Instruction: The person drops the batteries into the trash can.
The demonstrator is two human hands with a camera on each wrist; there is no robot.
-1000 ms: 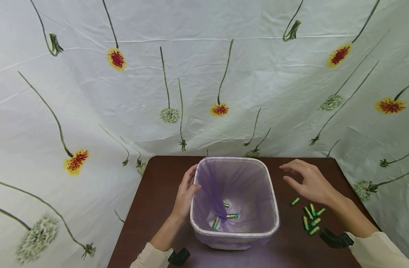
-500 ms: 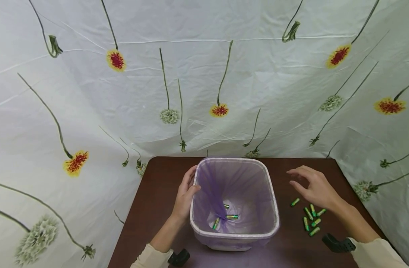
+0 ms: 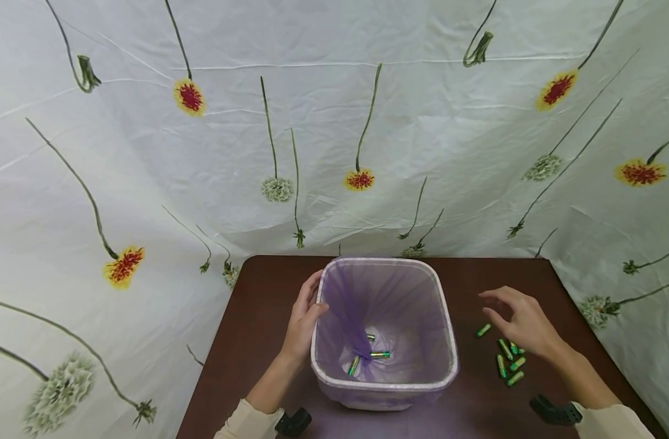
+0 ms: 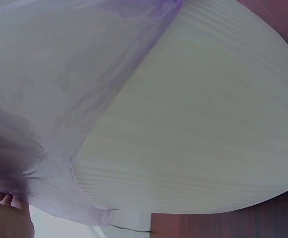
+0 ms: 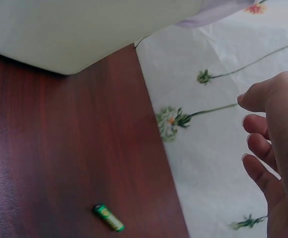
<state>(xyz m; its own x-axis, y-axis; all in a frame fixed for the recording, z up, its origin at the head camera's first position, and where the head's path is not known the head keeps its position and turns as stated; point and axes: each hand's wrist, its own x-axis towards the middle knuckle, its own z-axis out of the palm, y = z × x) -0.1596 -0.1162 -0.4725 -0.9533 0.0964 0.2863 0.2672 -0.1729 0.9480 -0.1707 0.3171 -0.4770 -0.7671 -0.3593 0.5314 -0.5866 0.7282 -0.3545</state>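
In the head view, the right hand (image 3: 526, 323) has shifted down and rightward, away from the bin (image 3: 386, 386), and now partly hides the loose batteries (image 3: 517, 364) on the desk (image 3: 269, 286) at lower right. Its fingers curve loosely, apart from the thumb, holding nothing. The left hand (image 3: 300, 326) stays gripping the bin's left rim. Three batteries show inside; this shift seems to bring the empty hand within easier reach of those outside.
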